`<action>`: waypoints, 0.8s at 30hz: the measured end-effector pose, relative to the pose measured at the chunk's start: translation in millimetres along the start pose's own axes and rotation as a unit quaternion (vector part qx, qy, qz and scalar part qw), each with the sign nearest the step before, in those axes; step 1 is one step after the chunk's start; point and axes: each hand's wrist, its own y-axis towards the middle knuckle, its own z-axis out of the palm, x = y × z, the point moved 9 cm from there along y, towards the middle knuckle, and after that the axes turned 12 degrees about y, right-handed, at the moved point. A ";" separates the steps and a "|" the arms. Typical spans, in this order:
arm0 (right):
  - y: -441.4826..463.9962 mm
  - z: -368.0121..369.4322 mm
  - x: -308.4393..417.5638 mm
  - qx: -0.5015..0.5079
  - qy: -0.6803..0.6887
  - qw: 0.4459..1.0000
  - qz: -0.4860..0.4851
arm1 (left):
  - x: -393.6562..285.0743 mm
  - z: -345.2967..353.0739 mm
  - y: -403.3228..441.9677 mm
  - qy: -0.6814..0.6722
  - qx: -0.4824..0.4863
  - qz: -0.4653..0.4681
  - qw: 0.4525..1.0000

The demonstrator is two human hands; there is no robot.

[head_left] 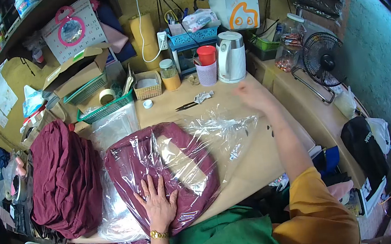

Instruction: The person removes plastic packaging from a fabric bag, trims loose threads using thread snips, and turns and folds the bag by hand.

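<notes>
My left hand [160,205] lies flat with spread fingers on a clear plastic bag that holds folded maroon cloth [127,164]. A pale flat piece [181,165] shows through the plastic beside the hand. The loose end of the bag [226,133] stretches right over the brown table [259,163]. My right hand [250,94] is raised above the table in front of the white kettle [231,59]; it is blurred, and its fingers cannot be made out. Left of the bag sits a tall pile of maroon cloth [66,181].
Small black-handled snips [186,106] and a white cap [148,104] lie toward the back. Behind them stand a jar [169,75], a purple cup [207,73] and a green basket [106,108]. A black fan [327,61] is at the right.
</notes>
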 end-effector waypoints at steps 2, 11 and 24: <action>-3.6 62.4 28.5 0.099 0.001 0.994 -0.044 | -0.3 -2.1 -0.2 0.002 0.000 -0.003 1.000; 98.8 2.5 -96.6 -0.084 0.164 0.981 0.066 | -0.1 -6.6 -1.4 -0.015 0.001 0.003 1.000; 43.4 32.8 32.0 0.149 0.423 0.893 0.035 | 26.7 -26.9 -6.0 -0.359 -0.078 -0.002 0.930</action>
